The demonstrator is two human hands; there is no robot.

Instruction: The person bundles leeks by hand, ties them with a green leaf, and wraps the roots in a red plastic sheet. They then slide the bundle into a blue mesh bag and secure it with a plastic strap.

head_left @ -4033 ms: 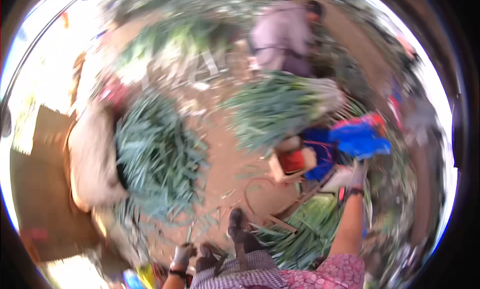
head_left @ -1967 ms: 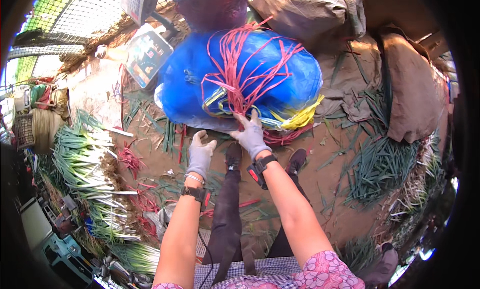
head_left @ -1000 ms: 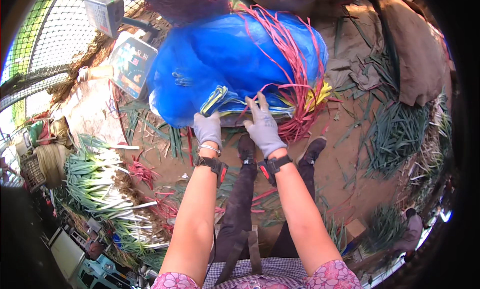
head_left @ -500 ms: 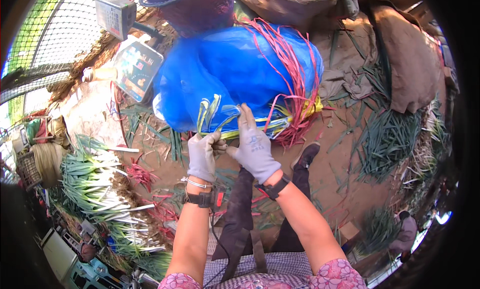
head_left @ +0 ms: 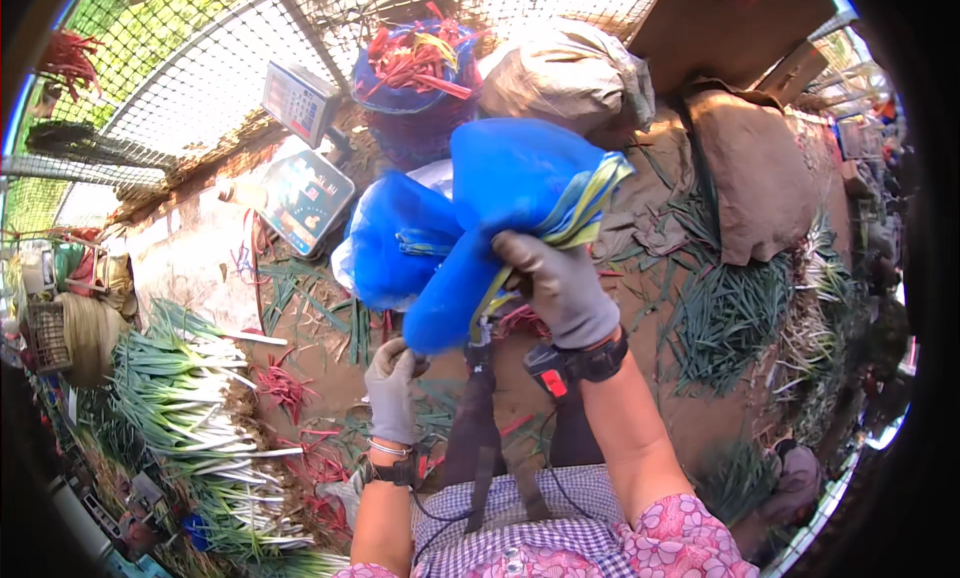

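Low in the centre, the grey-gloved left hand is held with fingers curled together at the lower tip of a blue mesh bag; whether cloth is pinched cannot be told. At mid-frame the bag's soft folds, edged with yellow-striped banding, are gripped by the right hand, fingers closed. Smooth white-stemmed leeks are heaped at left. On the scale, upper left, pale markings are blurred.
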